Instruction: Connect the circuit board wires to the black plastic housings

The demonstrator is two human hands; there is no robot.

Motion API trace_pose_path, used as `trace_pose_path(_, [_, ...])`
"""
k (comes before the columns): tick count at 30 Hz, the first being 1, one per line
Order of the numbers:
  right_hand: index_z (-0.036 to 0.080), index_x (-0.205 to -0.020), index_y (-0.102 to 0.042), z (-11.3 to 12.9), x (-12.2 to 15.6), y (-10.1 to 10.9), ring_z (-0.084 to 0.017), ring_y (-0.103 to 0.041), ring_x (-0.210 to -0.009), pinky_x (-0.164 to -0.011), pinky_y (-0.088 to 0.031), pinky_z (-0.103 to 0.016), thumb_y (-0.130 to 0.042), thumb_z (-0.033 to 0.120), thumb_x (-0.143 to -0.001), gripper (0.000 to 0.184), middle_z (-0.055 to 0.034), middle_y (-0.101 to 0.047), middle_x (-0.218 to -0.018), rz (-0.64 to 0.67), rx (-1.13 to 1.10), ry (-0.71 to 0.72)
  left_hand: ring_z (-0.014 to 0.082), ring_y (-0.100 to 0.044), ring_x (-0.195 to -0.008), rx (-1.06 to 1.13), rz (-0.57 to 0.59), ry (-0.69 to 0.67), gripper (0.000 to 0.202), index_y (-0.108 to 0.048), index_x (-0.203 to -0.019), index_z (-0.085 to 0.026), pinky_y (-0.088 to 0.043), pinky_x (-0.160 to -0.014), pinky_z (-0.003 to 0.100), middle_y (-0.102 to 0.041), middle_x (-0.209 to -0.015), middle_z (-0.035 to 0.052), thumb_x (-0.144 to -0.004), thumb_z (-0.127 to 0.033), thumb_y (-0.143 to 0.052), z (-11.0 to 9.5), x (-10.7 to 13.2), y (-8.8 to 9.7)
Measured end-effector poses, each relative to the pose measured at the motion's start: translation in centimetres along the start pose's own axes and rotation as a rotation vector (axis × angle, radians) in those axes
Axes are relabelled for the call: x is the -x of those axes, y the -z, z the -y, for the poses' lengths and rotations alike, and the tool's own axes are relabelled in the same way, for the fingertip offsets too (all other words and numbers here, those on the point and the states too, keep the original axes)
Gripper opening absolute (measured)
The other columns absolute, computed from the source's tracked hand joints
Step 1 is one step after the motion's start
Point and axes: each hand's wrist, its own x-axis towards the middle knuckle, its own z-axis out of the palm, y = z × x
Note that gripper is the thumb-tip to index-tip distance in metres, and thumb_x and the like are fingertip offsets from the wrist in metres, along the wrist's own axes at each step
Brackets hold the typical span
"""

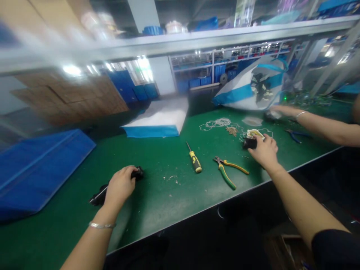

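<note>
My left hand (120, 186) is curled around a black part (99, 197) that lies on the green bench mat (157, 195); the part sticks out on both sides of the fist. My right hand (264, 152) is closed on a small black piece (249, 143) with a white and yellow item (254, 134) beside it. Between my hands lie a yellow and black screwdriver (194, 160) and green and yellow pliers (227, 171).
Another person's arm (317, 125) reaches in from the right toward a large white and blue bag (247, 88). A pile of small brass parts (232, 130), blue pliers (294, 135), a white and blue box (157, 120) and a blue folded bin (36, 168) sit on the bench.
</note>
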Motion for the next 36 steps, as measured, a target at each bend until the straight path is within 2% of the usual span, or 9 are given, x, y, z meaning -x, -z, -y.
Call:
trace_pose_path(4, [0.016, -0.123, -0.053, -3.2, -2.4, -1.3, -0.029, -0.052, -0.097, -0.079, -0.038, -0.038, -0.062, 0.037, -0.079, 0.049, -0.0184, -0.052, -0.116, 0.226, 0.022, 0.063, 0.0357, -0.032, -0.132, -0.036, -0.042, 0.055, 0.047, -0.049, -0.126, -0.021, -0.032, -0.105, 0.057, -0.041, -0.141, 0.0115, -0.079, -0.024, -0.053, -1.4, 0.9, 0.7])
trace_pose_path(7, [0.009, -0.120, -0.054, -3.4, -3.2, -0.8, -0.027, -0.054, -0.092, -0.074, -0.037, -0.036, -0.054, 0.046, -0.085, 0.051, -0.0213, -0.056, -0.109, 0.183, -0.019, 0.077, 0.0385, -0.021, -0.137, 0.004, -0.057, 0.088, 0.058, -0.044, -0.133, -0.022, -0.026, -0.105, 0.064, -0.030, -0.148, 0.0130, -0.078, -0.031, -0.060, -2.3, 1.6, 1.3])
trace_pose_path(11, [0.002, -0.114, -0.058, -0.6, -4.0, 2.9, -0.027, -0.057, -0.089, -0.068, -0.038, -0.036, -0.049, 0.065, -0.079, 0.073, -0.0253, -0.059, -0.104, -0.002, -0.167, 0.028, 0.0353, -0.025, -0.137, 0.200, -0.081, 0.018, 0.055, -0.049, -0.129, -0.021, -0.026, -0.110, 0.056, -0.034, -0.146, 0.0134, -0.078, -0.035, -0.063, -3.7, 2.0, 3.2])
trace_pose_path(14, [0.005, -0.105, -0.064, 3.3, -3.3, 6.9, -0.024, -0.059, -0.080, -0.065, -0.038, -0.036, -0.053, 0.067, -0.076, 0.069, -0.0208, -0.064, -0.092, 0.018, -0.287, 0.037, 0.0295, -0.036, -0.132, 0.458, -0.067, -0.066, 0.049, -0.052, -0.127, -0.022, -0.030, -0.111, 0.050, -0.042, -0.141, 0.0105, -0.081, -0.034, -0.060, -6.1, 2.3, 5.7])
trace_pose_path(19, [0.015, -0.108, -0.062, 10.0, 1.0, 11.0, -0.021, -0.062, -0.084, -0.075, -0.044, -0.035, -0.054, 0.055, -0.085, 0.047, -0.0121, -0.068, -0.098, 0.182, -0.633, 0.205, 0.0280, -0.044, -0.127, 1.088, 0.200, -0.144, 0.060, -0.043, -0.135, -0.028, -0.039, -0.105, 0.048, -0.043, -0.141, 0.0102, -0.081, -0.038, -0.064, -11.9, 3.7, 9.5])
trace_pose_path(24, [0.017, -0.110, -0.058, 16.2, 7.5, 9.4, -0.024, -0.063, -0.087, -0.077, -0.049, -0.037, -0.056, 0.049, -0.084, 0.041, -0.0103, -0.067, -0.100, 0.454, -0.811, 0.357, 0.0344, -0.037, -0.132, 1.600, 0.488, -0.084, 0.091, -0.017, -0.147, -0.031, -0.037, -0.104, 0.054, -0.018, -0.153, 0.0154, -0.075, -0.039, -0.073, -15.4, 4.9, 9.6])
trace_pose_path(28, [0.017, -0.116, -0.052, 21.2, 13.2, 7.5, -0.028, -0.064, -0.086, -0.073, -0.051, -0.041, -0.056, 0.041, -0.085, 0.040, -0.0133, -0.064, -0.103, 0.455, -0.725, 0.450, 0.0316, -0.038, -0.132, 1.765, 0.456, 0.019, 0.101, -0.013, -0.148, -0.028, -0.030, -0.110, 0.051, -0.027, -0.150, 0.0151, -0.070, -0.037, -0.078, -15.6, 5.3, 8.0])
trace_pose_path(31, [0.016, -0.124, -0.046, 23.8, 16.7, 6.6, -0.030, -0.061, -0.097, -0.077, -0.053, -0.045, -0.049, 0.026, -0.087, 0.039, -0.0166, -0.058, -0.115, 0.428, -0.732, 0.527, 0.0290, -0.043, -0.128, 1.736, 0.377, 0.176, 0.095, -0.028, -0.144, -0.022, -0.027, -0.112, 0.047, -0.048, -0.137, 0.0130, -0.065, -0.034, -0.081, -14.7, 5.6, 6.7])
trace_pose_path(36, [0.022, -0.134, -0.038, 23.1, 19.7, 5.3, -0.025, -0.052, -0.117, -0.098, -0.046, -0.044, -0.052, 0.022, -0.085, 0.051, -0.0108, -0.053, -0.128, 0.490, -0.975, 0.665, 0.0276, -0.056, -0.112, 1.732, 0.443, 0.357, 0.061, -0.053, -0.124, -0.018, -0.039, -0.102, 0.045, -0.061, -0.120, 0.0122, -0.072, -0.038, -0.075, -12.4, 6.2, 5.1])
